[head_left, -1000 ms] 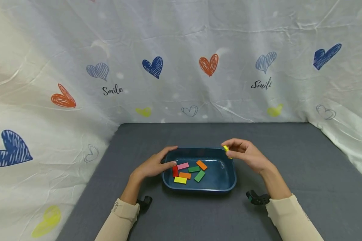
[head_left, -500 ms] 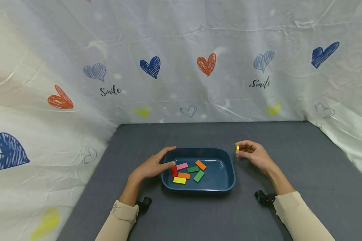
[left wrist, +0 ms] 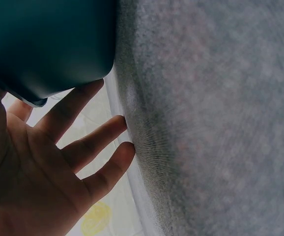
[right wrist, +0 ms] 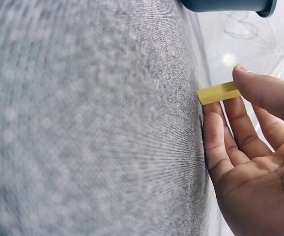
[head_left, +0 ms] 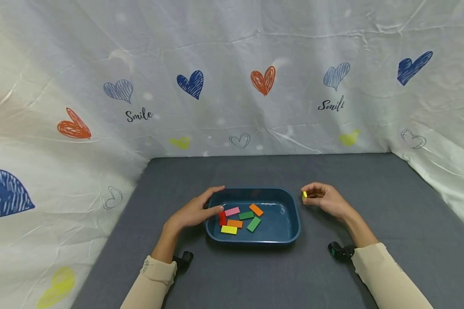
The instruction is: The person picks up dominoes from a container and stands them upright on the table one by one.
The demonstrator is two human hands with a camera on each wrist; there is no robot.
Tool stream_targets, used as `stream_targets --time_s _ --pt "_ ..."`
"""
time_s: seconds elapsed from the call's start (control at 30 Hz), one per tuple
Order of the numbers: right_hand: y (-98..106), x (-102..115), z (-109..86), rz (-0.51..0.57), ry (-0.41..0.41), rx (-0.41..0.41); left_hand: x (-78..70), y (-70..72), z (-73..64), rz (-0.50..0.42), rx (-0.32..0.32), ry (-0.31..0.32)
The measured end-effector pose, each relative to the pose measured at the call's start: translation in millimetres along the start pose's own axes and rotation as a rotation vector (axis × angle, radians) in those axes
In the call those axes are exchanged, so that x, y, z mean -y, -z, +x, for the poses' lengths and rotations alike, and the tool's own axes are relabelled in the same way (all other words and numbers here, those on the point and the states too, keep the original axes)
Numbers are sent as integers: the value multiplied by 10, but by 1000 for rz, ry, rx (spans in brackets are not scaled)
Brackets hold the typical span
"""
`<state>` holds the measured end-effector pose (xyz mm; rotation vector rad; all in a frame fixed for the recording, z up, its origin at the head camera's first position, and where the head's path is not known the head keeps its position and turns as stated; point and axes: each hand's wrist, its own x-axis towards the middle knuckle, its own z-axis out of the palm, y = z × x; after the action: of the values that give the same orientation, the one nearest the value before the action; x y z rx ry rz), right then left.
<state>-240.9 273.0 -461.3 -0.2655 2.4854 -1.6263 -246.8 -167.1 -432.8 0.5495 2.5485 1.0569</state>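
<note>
A dark blue rectangular tray point(head_left: 282, 243) stands on the table. In it lie two green blocks point(head_left: 254, 224), two orange blocks point(head_left: 256, 210), one pink block point(head_left: 232, 211), one red block point(head_left: 222, 219) and one yellow block point(head_left: 229, 230), all flat-sided and oblong. My left hand point(head_left: 193, 212) holds the tray's left end, thumb over the rim and fingers along the outer wall. To the right of the tray, my right hand point(head_left: 326, 199) pinches another yellow block point(right wrist: 215, 93) between thumb and fingers. That block stands on end at the table surface, its upper part partly covered by the thumb.
A grey cloth point(head_left: 263, 279) covers the table. A white curtain point(head_left: 224, 51) printed with hearts hangs behind it and down the left side. Dark wrist cameras point(head_left: 340, 251) sit on both forearms, near the cream sleeves.
My right hand has carried the yellow block from above the tray's right corner rightward, then lowered it to the table. My left hand stays on the tray. The head view has shifted slightly.
</note>
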Motion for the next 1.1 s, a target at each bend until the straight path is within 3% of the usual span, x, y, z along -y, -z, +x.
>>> stream_targets --time_s 1.1 --pt "-10 14 2 4 -33 8 27 7 8 0 15 -25"
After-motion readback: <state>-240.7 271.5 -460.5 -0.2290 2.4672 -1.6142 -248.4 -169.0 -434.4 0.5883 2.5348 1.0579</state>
